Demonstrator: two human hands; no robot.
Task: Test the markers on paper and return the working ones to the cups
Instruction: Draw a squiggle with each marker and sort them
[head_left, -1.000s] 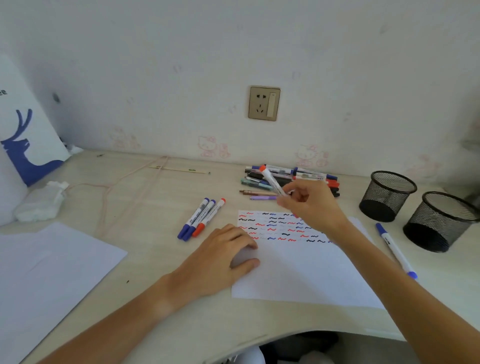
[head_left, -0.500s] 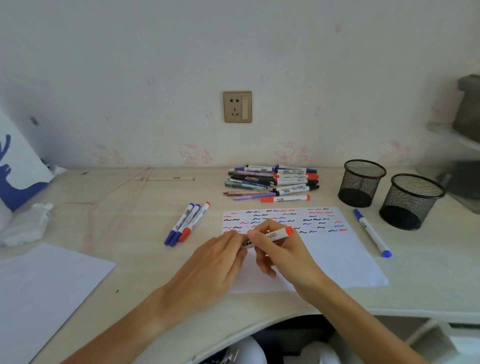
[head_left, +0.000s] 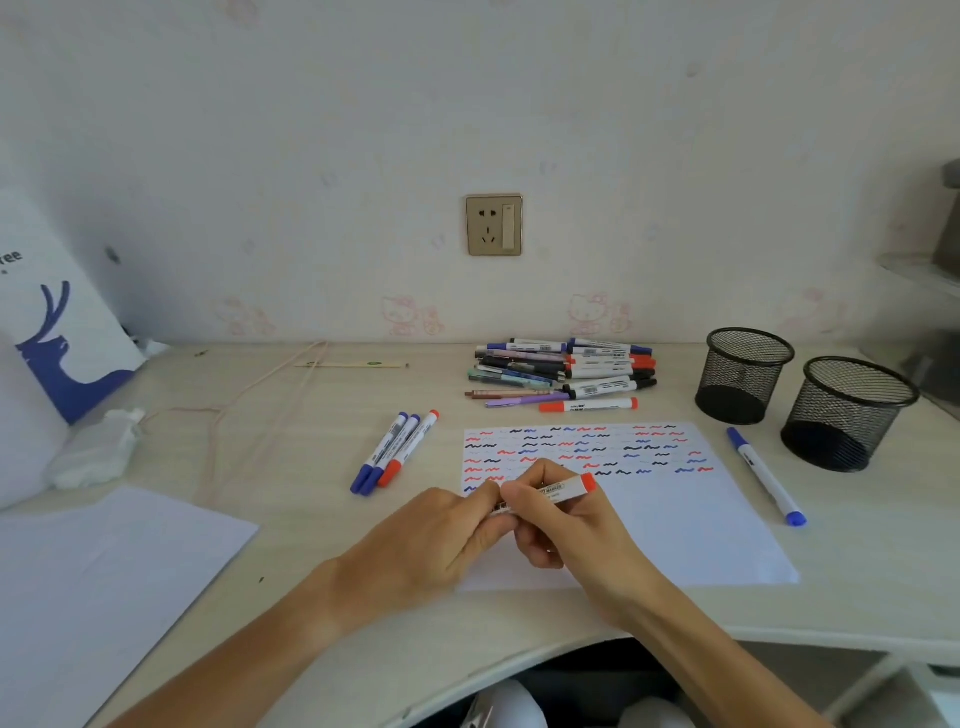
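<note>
Two hands meet over the near-left part of the paper (head_left: 675, 525). The right hand (head_left: 566, 525) is curled round a red marker (head_left: 563, 490), red end pointing right; the left hand (head_left: 441, 535) pinches its other end w/ fingertips. Pile of markers (head_left: 563, 369) sits by the desk's back edge, near the wall. Two black mesh cups (head_left: 743, 374) stand at the back right. One blue marker (head_left: 766, 475) lies btwn paper & cups. Three markers (head_left: 395, 452) lie left of the paper.
</note>
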